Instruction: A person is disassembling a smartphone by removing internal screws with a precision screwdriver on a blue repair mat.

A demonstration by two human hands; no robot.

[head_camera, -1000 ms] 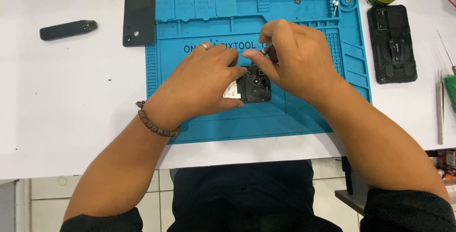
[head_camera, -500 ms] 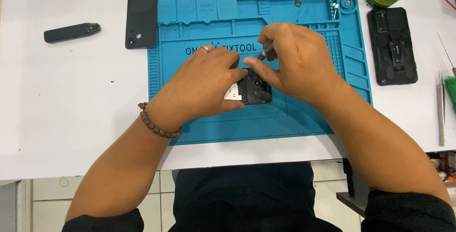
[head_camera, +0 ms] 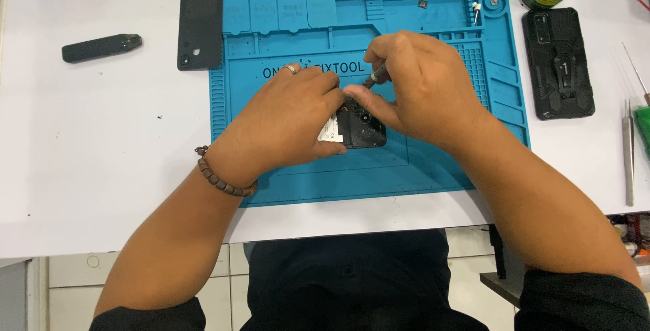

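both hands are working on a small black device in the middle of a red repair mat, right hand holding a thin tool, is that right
Not quite: the repair mat is blue, not red, as the head view shows. The rest holds: left hand and right hand work on the small black device, the right holding a thin tool.

Bare forearms from dark rolled sleeves — a brown beaded bracelet (head_camera: pixel 220 179) circles the left wrist, a silver ring (head_camera: pixel 292 69) sits on a left finger — dark shirt below.

I see a phone repair workshop. A blue repair mat (head_camera: pixel 433 168) lies on a white table (head_camera: pixel 101 141). Left of the mat is a black phone back cover (head_camera: pixel 201 16). Right of it lie a black phone case (head_camera: pixel 558 63) and thin metal tweezers (head_camera: pixel 628 151).
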